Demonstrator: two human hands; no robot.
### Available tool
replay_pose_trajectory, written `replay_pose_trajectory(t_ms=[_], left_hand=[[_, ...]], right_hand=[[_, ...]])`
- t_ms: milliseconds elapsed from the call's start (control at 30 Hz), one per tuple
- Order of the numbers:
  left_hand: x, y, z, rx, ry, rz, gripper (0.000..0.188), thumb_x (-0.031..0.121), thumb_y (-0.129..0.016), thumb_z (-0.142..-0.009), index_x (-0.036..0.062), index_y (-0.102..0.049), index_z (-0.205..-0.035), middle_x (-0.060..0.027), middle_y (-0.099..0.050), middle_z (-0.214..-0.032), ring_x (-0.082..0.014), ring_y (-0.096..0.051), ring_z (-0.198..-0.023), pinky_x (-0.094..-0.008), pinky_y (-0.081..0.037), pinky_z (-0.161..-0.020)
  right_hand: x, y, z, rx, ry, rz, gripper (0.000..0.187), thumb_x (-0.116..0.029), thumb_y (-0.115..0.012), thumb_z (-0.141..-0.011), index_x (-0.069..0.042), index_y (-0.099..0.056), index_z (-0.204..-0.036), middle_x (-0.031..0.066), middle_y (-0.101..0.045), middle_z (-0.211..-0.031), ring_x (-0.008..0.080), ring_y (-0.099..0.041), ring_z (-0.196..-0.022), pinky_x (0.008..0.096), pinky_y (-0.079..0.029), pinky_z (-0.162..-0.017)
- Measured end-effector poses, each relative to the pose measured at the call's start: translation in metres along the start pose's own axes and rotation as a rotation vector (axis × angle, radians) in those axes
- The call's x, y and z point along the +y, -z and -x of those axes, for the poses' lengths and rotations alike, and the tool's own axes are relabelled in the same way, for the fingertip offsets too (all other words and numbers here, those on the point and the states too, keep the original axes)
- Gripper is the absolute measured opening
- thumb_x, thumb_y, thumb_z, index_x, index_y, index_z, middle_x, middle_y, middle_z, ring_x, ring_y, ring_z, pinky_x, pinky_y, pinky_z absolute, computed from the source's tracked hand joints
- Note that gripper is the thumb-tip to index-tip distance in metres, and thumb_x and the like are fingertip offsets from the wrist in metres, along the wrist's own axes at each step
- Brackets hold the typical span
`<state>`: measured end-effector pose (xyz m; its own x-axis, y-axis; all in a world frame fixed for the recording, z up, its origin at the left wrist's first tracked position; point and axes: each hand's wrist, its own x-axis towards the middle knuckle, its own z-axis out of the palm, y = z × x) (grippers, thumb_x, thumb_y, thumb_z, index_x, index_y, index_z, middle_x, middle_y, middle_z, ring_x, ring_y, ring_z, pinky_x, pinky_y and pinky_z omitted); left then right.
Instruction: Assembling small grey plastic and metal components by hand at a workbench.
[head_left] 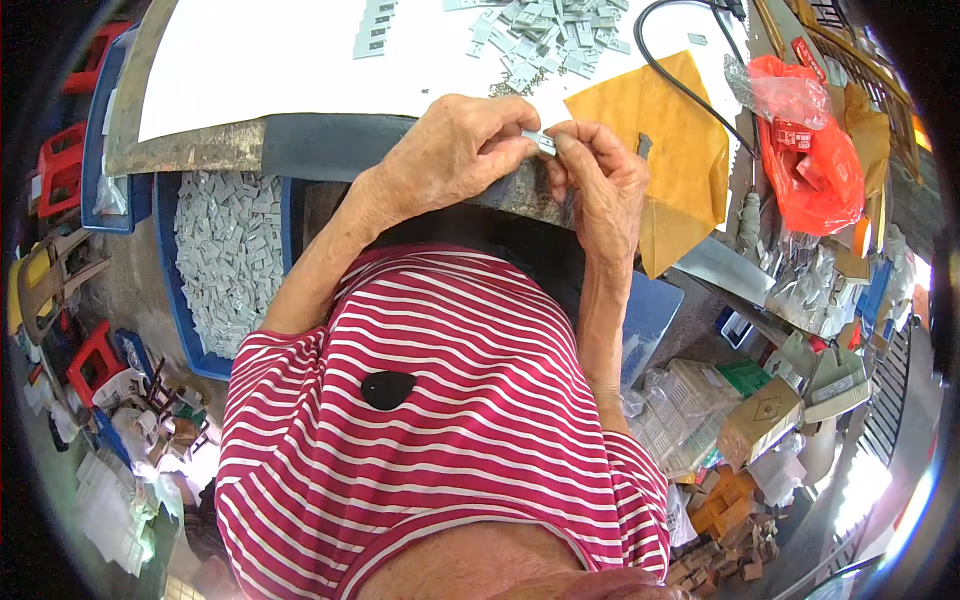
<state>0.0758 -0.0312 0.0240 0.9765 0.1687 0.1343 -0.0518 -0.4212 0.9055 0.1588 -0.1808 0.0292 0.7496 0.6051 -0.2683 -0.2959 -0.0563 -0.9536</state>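
Observation:
Between my two hands, just over the table's front edge, is a small grey rectangular plastic piece [541, 142]. My left hand [455, 150] pinches its left end between thumb and forefinger. The fingers of my right hand [600, 170] close on its other end. Beyond them on the white tabletop [300, 60] lies a loose pile of similar grey pieces [560, 40], with a scatter of tiny dark parts [515, 88] at its near side. Several more pieces stand in a neat row [376, 28] farther left.
A yellow-brown envelope [675, 140] and a black cable [655, 60] lie right of my hands. Below the table at left, a blue bin [170, 270] holds many grey pieces. A red plastic bag [815, 180] is at far right. Cardboard boxes [762, 422] crowd the lower right.

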Motion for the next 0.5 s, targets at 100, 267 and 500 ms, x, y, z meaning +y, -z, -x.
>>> replay_pose_trajectory(t_ms=[100,267,500], left_hand=[[0.0017,0.0014,-0.0004,-0.011,-0.002,-0.010,0.019,0.009,-0.062,-0.078,-0.0002,-0.059,-0.094,-0.0071,-0.060,-0.069,-0.0113,-0.055,-0.058,-0.0234,-0.045,-0.053],[-0.0004,0.0000,-0.0006,0.003,-0.008,-0.001,0.020,0.009,-0.062,-0.077,0.0001,-0.059,-0.095,-0.0071,-0.059,-0.068,-0.0115,-0.054,-0.057,-0.0236,-0.045,-0.053],[0.0009,0.0020,0.0001,0.013,-0.011,-0.012,0.020,0.008,-0.062,-0.076,0.0004,-0.059,-0.094,-0.0075,-0.058,-0.066,-0.0116,-0.054,-0.056,-0.0237,-0.044,-0.052]], right_hand=[[-0.0019,0.0003,0.0010,-0.004,0.001,0.004,0.011,-0.007,-0.055,-0.084,0.003,-0.058,-0.089,0.0010,-0.051,-0.059,0.0063,-0.046,-0.050,0.0184,-0.037,-0.046],[-0.0019,-0.0005,0.0014,0.006,0.020,0.029,0.011,-0.006,-0.054,-0.084,0.003,-0.058,-0.089,0.0012,-0.052,-0.059,0.0063,-0.046,-0.050,0.0185,-0.037,-0.046],[-0.0036,-0.0022,0.0022,0.000,0.031,0.038,0.011,-0.005,-0.053,-0.085,0.004,-0.058,-0.089,0.0018,-0.052,-0.060,0.0067,-0.047,-0.051,0.0188,-0.038,-0.048]])
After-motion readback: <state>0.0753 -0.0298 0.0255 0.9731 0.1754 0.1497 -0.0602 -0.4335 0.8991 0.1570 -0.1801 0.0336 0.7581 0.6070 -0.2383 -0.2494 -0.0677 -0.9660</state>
